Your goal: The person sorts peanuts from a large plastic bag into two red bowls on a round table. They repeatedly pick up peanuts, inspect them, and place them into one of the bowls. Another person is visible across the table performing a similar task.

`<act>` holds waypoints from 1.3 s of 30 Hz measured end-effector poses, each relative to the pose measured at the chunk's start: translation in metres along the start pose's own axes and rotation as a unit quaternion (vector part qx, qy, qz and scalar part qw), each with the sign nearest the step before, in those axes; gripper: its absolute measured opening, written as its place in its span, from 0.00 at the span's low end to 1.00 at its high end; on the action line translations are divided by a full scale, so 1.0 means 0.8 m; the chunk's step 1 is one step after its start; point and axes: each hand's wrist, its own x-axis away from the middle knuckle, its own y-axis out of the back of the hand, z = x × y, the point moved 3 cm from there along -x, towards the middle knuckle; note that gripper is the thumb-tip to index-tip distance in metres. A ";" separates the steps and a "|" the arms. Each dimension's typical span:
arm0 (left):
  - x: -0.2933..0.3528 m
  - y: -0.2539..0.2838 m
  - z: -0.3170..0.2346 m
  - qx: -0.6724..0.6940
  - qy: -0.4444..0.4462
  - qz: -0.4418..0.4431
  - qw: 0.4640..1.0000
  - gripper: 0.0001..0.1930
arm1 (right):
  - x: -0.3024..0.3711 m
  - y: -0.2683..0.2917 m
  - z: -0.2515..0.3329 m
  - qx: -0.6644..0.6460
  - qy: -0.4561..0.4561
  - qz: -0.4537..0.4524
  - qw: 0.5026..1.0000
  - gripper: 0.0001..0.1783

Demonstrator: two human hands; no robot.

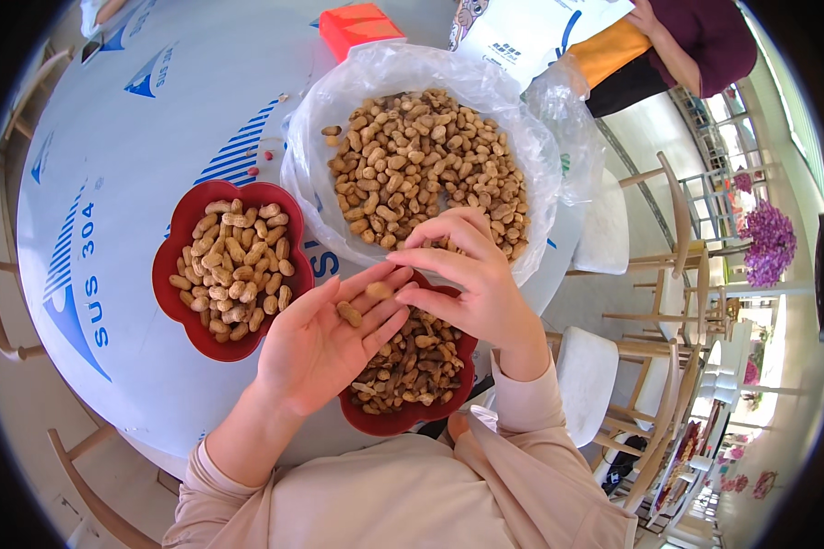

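Observation:
My left hand is palm up with its fingers stretched out. Two peanuts rest on it: one peanut in the palm, another peanut on the fingers. Over those fingers, my right hand has its thumb and fingertips apart, close to the second peanut, with nothing visible between them. Below both hands, a red scalloped bowl of darker peanuts is partly covered. To the left stands a matching red bowl of paler peanuts. Beyond my hands, a large plastic-lined container holds many loose peanuts.
A red box and a white printed bag lie at the far side. Another person in a dark purple sleeve is at the far right. Small reddish kernels lie on the film-covered round table. Chairs stand to the right.

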 end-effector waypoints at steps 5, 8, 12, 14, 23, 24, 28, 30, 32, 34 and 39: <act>-0.001 -0.004 -0.002 -0.028 -0.030 -0.038 0.998 0.25 | -0.013 0.021 -0.074 0.101 -0.097 -0.112 0.984 0.12; -0.002 -0.002 -0.005 -0.014 -0.032 -0.027 0.999 0.25 | -0.021 0.007 -0.105 0.200 -0.071 -0.058 0.976 0.13; -0.001 -0.002 -0.008 -0.024 -0.041 -0.036 0.998 0.25 | -0.007 -0.004 -0.104 0.197 -0.070 -0.034 0.977 0.11; -0.001 -0.005 -0.008 -0.034 -0.045 -0.045 0.997 0.25 | 0.010 0.010 -0.097 0.174 -0.116 -0.004 0.978 0.09; -0.001 0.000 -0.005 -0.014 -0.037 -0.033 0.999 0.25 | -0.017 0.027 -0.102 0.148 -0.110 -0.062 0.981 0.06; -0.001 0.000 -0.006 -0.014 -0.039 -0.032 0.999 0.25 | -0.018 0.025 -0.105 0.154 -0.101 -0.036 0.982 0.07; -0.001 -0.001 -0.008 -0.013 -0.042 -0.035 0.998 0.25 | -0.023 0.023 -0.113 0.173 -0.096 0.034 0.980 0.08; -0.001 -0.001 -0.008 -0.008 -0.040 -0.036 0.999 0.25 | -0.027 0.023 -0.114 0.173 -0.096 0.017 0.980 0.08; -0.001 -0.004 -0.006 -0.012 -0.040 -0.036 0.998 0.25 | -0.036 0.019 -0.113 0.165 -0.081 -0.033 0.982 0.07; 0.000 -0.005 -0.005 -0.009 -0.037 -0.027 0.999 0.26 | -0.046 0.009 -0.121 0.158 -0.074 -0.004 0.985 0.06; 0.000 -0.008 -0.007 -0.005 -0.040 -0.007 0.999 0.27 | -0.051 -0.004 -0.141 0.227 -0.095 0.092 0.965 0.05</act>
